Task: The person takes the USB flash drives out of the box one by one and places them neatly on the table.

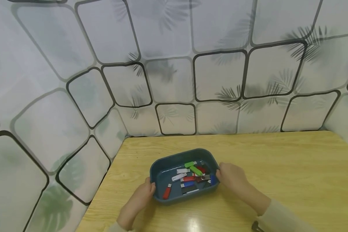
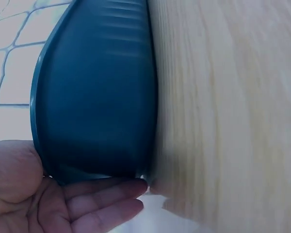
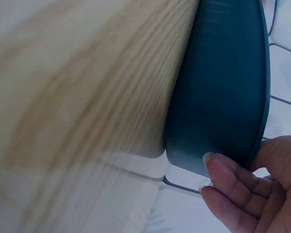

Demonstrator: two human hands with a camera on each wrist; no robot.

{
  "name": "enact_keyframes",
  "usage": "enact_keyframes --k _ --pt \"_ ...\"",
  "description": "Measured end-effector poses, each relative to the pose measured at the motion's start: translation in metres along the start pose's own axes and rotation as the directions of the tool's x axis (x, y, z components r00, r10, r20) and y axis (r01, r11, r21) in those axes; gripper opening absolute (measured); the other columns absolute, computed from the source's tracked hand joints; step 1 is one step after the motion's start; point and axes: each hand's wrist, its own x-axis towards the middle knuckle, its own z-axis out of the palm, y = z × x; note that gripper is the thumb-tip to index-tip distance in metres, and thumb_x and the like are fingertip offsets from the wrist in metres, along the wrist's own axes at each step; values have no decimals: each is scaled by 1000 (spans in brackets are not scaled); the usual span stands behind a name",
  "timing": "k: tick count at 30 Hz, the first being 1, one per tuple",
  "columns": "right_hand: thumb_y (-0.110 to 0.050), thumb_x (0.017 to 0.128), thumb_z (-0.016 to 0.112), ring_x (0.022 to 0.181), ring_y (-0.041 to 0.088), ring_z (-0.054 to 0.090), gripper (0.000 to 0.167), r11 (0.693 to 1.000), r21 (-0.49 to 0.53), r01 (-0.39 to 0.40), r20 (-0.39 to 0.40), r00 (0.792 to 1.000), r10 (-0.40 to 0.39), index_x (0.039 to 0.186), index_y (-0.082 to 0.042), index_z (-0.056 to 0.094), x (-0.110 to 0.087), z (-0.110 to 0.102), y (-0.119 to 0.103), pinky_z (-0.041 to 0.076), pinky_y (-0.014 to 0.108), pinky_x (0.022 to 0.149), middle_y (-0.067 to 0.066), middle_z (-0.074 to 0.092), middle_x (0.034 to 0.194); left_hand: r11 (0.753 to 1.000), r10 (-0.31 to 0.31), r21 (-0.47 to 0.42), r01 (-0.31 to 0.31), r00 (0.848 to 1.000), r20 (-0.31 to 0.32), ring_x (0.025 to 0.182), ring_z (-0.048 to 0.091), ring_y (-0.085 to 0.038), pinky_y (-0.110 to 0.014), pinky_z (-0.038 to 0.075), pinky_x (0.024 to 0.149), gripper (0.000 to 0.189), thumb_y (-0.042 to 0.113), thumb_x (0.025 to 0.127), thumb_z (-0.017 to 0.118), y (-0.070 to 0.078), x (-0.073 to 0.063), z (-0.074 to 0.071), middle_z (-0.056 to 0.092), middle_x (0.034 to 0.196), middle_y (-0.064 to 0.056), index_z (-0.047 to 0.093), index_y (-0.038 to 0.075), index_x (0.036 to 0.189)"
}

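A dark teal plastic tray (image 1: 174, 202) with rounded corners is on the table, turned slightly at an angle. Several USB flash drives lie inside: a red flash drive (image 1: 167, 191) alone on the left, a green flash drive (image 1: 196, 170), a white flash drive (image 1: 178, 177) and others bunched toward the right. My left hand (image 1: 142, 194) grips the tray's left end, thumb at the rim and fingers (image 2: 106, 196) under the outer end wall. At the opposite end my right hand (image 1: 233, 177) holds the rim, its fingertips (image 3: 214, 167) against the outside wall.
The light wood-grain table (image 1: 278, 167) extends widely to the right. A white curtain-like backdrop (image 1: 174, 80) with dark rounded outlines and leaf prints rises behind and along the left edge. A dark round item (image 1: 256, 226) shows at the right sleeve.
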Motion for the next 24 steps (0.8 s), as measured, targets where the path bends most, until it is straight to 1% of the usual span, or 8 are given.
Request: enact_keyframes --k 4,6,10,13,16,19,22,24 --pt "-13 82 58 48 16 40 23 1000 -9 -6 -29 1000 6 62 -7 49 -6 -3 8 35 30 40 1 43 53 1000 -4 2 5 1000 -18 102 59 -50 -56 49 85 38 12 99 36 6 4 8 58 105 -40 40 -21 118" --pt "-12 82 58 47 16 39 23 1000 -11 -12 -37 999 12 61 -7 47 -9 -6 11 35 30 40 1 42 53 1000 -2 4 2 1000 -20 103 58 -50 -56 49 86 38 12 100 35 10 6 12 58 106 -40 39 -21 119" --pt "-12 82 57 48 16 38 24 1000 3 -11 -37 999 11 61 -8 45 -15 -11 16 33 29 40 1 40 52 999 40 27 -40 999 -33 99 60 -49 -55 50 83 37 11 100 35 16 10 17 59 101 -40 39 -21 118" --pt "-11 82 57 48 15 37 25 1000 11 -2 -57 998 3 61 -8 44 -19 -14 23 30 28 41 1 39 53 993 99 63 -96 994 -52 88 63 -47 -54 52 75 31 9 99 37 21 12 20 62 89 -35 41 -19 112" --pt "-10 83 58 47 14 34 27 1000 23 2 -85 996 0 60 -9 43 -24 -16 30 28 25 41 0 37 52 989 135 65 -131 990 -50 86 63 -47 -54 52 73 29 8 99 37 26 14 22 62 86 -33 42 -18 110" --pt "-9 84 58 45 11 34 28 999 35 11 -83 996 -8 60 -10 43 -30 -18 37 27 21 41 -2 37 51 986 158 50 -157 987 -26 91 62 -47 -54 52 77 31 9 100 34 32 17 24 62 92 -34 41 -18 113" --pt "-7 85 57 43 7 41 23 997 72 11 -64 998 -7 63 -6 49 -37 -21 45 30 19 39 -3 44 51 986 161 32 -161 987 3 96 61 -48 -54 51 80 33 9 101 32 36 21 28 61 98 -36 40 -19 116" --pt "-7 85 57 43 6 47 19 995 101 -10 -33 999 13 67 -4 53 -40 -22 50 33 19 39 -3 49 53 989 145 13 -145 989 26 100 60 -49 -55 50 83 35 10 101 32 40 23 31 60 102 -37 39 -20 118"
